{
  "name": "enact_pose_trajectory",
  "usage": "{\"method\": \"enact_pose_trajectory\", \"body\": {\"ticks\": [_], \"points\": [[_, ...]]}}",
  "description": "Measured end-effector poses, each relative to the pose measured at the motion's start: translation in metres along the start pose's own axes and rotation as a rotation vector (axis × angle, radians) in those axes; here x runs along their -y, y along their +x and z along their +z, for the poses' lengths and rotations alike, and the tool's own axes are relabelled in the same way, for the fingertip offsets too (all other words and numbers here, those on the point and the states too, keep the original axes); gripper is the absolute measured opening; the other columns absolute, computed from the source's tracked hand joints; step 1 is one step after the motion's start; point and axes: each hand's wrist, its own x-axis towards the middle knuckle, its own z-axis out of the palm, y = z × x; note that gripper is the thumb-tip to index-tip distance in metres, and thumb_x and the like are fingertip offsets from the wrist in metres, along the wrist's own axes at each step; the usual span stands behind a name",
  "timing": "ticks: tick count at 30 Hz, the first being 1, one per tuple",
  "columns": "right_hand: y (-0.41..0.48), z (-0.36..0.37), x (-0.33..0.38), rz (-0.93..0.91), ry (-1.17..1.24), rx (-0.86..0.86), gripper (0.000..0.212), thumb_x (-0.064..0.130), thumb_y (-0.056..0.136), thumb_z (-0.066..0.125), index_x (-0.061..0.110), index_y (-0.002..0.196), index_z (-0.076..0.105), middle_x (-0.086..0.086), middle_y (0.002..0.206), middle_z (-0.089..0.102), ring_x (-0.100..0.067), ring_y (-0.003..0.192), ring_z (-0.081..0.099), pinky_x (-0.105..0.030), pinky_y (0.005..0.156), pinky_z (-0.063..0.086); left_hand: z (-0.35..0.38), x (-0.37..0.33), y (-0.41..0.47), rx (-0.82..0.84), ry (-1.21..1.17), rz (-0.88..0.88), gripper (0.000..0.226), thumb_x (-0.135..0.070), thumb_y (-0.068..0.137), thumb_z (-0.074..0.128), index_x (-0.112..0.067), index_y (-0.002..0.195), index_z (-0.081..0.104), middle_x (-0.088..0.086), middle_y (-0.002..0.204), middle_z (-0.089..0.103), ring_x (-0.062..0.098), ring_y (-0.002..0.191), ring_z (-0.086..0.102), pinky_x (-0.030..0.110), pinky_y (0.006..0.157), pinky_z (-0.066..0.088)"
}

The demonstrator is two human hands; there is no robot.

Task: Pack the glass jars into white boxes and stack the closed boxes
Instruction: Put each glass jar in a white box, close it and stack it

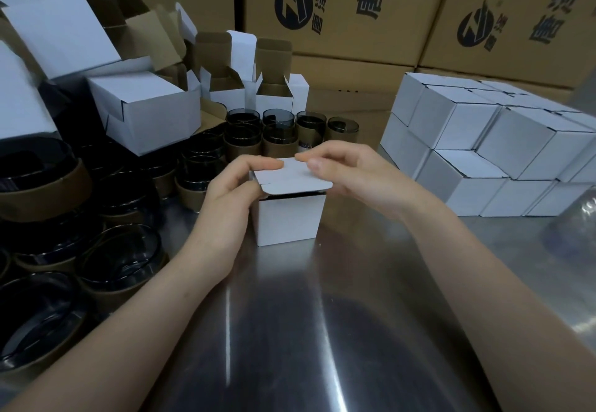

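Pushing off-centre could crease the lid (298, 177) of the white box (289, 220): your left grip (230, 195) clasps its side, your right grip (350, 174) seemingly pinches the lid.

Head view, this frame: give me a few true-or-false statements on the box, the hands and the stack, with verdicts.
1. The left hand and the right hand both hold the white box on the steel table. True.
2. The box's lid flap is fully tucked shut. False: a dark gap shows under its front edge.
3. The stack of closed boxes stands on the person's left. False: it stands on the right.
4. Glass jars in brown sleeves stand behind the held box. True.
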Motion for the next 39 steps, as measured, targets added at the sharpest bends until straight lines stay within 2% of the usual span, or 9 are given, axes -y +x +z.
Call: {"method": "enact_pose_trajectory", "body": {"ticks": [5,10,12,15,20,23,30,35,39], "points": [[0.002,-0.001,-0.005,-0.018,-0.037,0.032,0.035,0.043,0.073,0.073,0.035,0.107,0.068,0.011,0.116,0.067,-0.006,0.106,0.063,-0.021,0.085,0.048,0.0,-0.002,-0.003,0.0,-0.203,-0.06,0.038,0.002,0.088,0.037,-0.01,0.088,0.072,-0.011,0.097,0.073,0.005,0.09,0.069,0.016,0.07,0.052],[0.003,0.0,-0.007,-0.028,-0.042,0.06,0.05,0.047,0.066,0.077,0.033,0.113,0.065,0.021,0.135,0.053,-0.013,0.106,0.063,-0.026,0.089,0.05,0.004,-0.001,0.009,-0.043,0.195,-0.061,0.013,-0.026,0.087,0.067,-0.038,0.085,0.066,-0.019,0.143,0.038,0.0,0.131,0.038,0.02,0.108,0.033],[0.003,0.0,-0.007,-0.039,-0.06,0.088,0.045,0.043,0.073,0.074,0.036,0.116,0.063,0.022,0.139,0.048,-0.012,0.108,0.062,-0.025,0.09,0.051,0.0,0.004,-0.001,0.104,0.396,0.078,0.032,-0.043,0.074,0.072,-0.038,0.101,0.057,-0.025,0.144,0.028,-0.01,0.129,0.032,0.012,0.102,0.032],[0.002,-0.001,-0.006,-0.052,-0.102,0.13,0.044,0.044,0.077,0.071,0.044,0.119,0.059,0.023,0.136,0.051,-0.007,0.114,0.058,-0.024,0.096,0.05,-0.005,0.004,-0.01,0.118,0.442,0.119,0.055,-0.053,0.062,0.082,-0.037,0.106,0.054,-0.022,0.146,0.027,-0.023,0.118,0.03,0.007,0.095,0.033],[-0.001,-0.006,-0.006,-0.075,-0.16,0.183,0.055,0.041,0.072,0.076,0.049,0.122,0.053,0.023,0.137,0.049,-0.001,0.118,0.054,-0.023,0.1,0.048,-0.005,0.003,-0.006,0.09,0.503,0.158,0.058,-0.051,0.056,0.073,-0.035,0.109,0.054,-0.018,0.144,0.032,-0.007,0.121,0.036,0.009,0.092,0.036],[0.0,-0.006,-0.007,-0.087,-0.165,0.179,0.055,0.04,0.07,0.077,0.049,0.119,0.054,0.024,0.136,0.05,-0.003,0.121,0.053,-0.026,0.104,0.046,-0.004,0.003,-0.006,0.091,0.494,0.186,0.052,-0.05,0.057,0.073,-0.038,0.104,0.053,-0.018,0.141,0.033,-0.015,0.119,0.035,0.01,0.095,0.036],[0.001,-0.005,-0.01,-0.117,-0.139,0.099,0.051,0.027,0.076,0.083,0.04,0.12,0.062,0.02,0.131,0.056,0.001,0.116,0.056,-0.019,0.09,0.051,-0.003,0.004,-0.007,0.093,0.554,0.21,0.05,-0.051,0.065,0.065,-0.035,0.11,0.048,-0.015,0.137,0.033,-0.005,0.118,0.036,0.003,0.087,0.039],[-0.001,-0.003,-0.009,-0.134,-0.126,0.053,0.045,0.035,0.074,0.081,0.043,0.115,0.066,0.024,0.124,0.061,-0.002,0.111,0.061,-0.024,0.09,0.054,-0.003,0.004,-0.006,0.081,0.497,0.213,0.048,-0.053,0.068,0.063,-0.03,0.11,0.052,-0.011,0.133,0.04,-0.001,0.122,0.041,0.028,0.1,0.044],[-0.002,-0.002,-0.006,-0.132,-0.096,0.023,0.041,0.05,0.069,0.075,0.048,0.109,0.068,0.021,0.12,0.066,-0.008,0.112,0.063,-0.037,0.099,0.052,-0.002,0.002,-0.006,0.068,0.437,0.204,0.04,-0.052,0.076,0.071,-0.032,0.106,0.054,-0.013,0.123,0.047,0.007,0.117,0.049,0.033,0.093,0.05]]}}
